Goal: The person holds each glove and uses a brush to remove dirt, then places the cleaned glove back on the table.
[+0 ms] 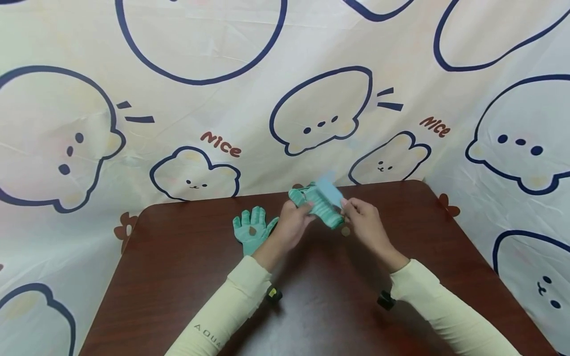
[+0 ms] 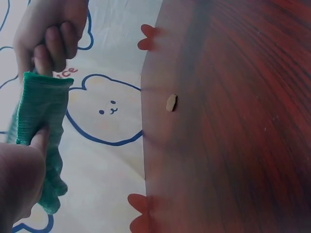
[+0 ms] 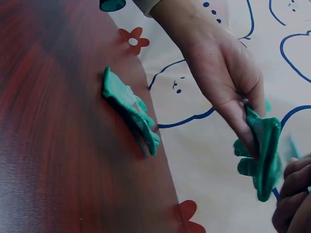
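Observation:
My left hand point(image 1: 291, 222) holds up a green knitted glove point(image 1: 327, 212), with thumb and fingers gripping its side. The glove's cuff points toward my right hand point(image 1: 365, 222). My right hand pinches the lower end of a flat light-blue rectangular piece point(image 1: 329, 192), which overlaps the glove's upper side and is blurred; I cannot tell what kind of thing it is. In the left wrist view, the glove point(image 2: 43, 111) mostly hides that piece. A second green glove point(image 1: 251, 237) lies on the table left of my left hand, fingers pointing away, with a brown spot on its palm.
Both hands work above the far part of a dark brown wooden table point(image 1: 307, 316). A small tan oval point(image 2: 171, 103) shows on the tabletop. Behind the table's far edge hangs a pale cloth point(image 1: 254, 178) printed with cartoon outlines.

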`<state>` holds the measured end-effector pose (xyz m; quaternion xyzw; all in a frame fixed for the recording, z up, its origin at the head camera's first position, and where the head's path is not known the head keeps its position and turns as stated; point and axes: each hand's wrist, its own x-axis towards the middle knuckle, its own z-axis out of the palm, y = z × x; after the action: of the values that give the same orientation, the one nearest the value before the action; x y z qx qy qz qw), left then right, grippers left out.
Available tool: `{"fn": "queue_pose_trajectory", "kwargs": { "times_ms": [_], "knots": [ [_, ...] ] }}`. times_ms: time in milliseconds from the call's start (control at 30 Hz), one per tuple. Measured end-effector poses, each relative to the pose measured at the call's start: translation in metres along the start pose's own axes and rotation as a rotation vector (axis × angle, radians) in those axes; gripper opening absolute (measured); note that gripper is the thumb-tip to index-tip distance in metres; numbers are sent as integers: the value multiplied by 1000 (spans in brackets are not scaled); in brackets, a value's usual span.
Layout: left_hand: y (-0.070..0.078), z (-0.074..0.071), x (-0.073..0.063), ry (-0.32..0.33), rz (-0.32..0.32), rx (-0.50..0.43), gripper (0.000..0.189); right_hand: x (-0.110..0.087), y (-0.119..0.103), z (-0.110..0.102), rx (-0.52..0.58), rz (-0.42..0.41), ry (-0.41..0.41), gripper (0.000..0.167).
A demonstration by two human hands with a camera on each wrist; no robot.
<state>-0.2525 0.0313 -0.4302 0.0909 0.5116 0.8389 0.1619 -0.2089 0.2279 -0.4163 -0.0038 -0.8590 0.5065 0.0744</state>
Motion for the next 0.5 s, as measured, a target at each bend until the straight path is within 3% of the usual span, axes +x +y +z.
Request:
{"fn": "queue_pose_trajectory", "kwargs": {
  "times_ms": [133, 300, 433, 500],
  "knots": [
    [1, -1, 0, -2, -12, -1, 28, 0, 3, -1, -41, 14, -71, 51],
    [2, 1, -2, 10, -21, -21, 23, 4, 6, -2, -106, -28, 9, 51],
    [1, 3, -3, -3, -22, -20, 5, 7, 9, -4, -156, -42, 75, 49],
    [0, 4, -4, 0, -25, -12, 20, 10, 11, -4, -162, -35, 103, 47]
  ]
}}
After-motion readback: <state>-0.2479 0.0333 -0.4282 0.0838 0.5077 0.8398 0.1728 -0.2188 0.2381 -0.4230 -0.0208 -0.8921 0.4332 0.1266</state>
